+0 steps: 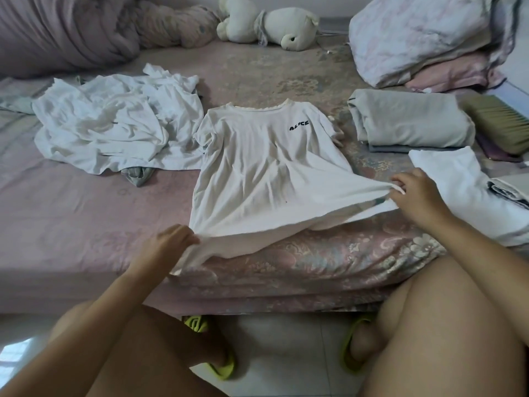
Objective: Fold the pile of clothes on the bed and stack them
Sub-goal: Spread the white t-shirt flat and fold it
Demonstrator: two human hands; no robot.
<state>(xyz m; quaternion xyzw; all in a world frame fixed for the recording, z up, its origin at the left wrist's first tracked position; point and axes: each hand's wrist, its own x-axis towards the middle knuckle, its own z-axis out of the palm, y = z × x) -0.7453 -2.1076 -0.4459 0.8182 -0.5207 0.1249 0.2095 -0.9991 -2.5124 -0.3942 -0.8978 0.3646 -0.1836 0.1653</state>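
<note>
A white T-shirt [257, 173] with dark lettering on the chest lies spread face-up at the middle of the bed [71, 224], its collar toward twelve o'clock and its hem toward six. The left hand [171, 239] pinches the hem corner at about seven o'clock of the shirt, fingers curled round the cloth; the right hand [415, 193] grips the opposite hem corner at about four o'clock, pulling the fabric taut between them. The hands are well apart, one at each lower corner. At ten o'clock of the shirt sits a crumpled pile of white clothes [114, 127], touching its left sleeve. At two o'clock rests a folded grey stack [409, 124], and just beside the right hand, at three o'clock, a folded white garment [458, 179]. A plush bear [269, 27] lies at twelve o'clock near the far edge.
</note>
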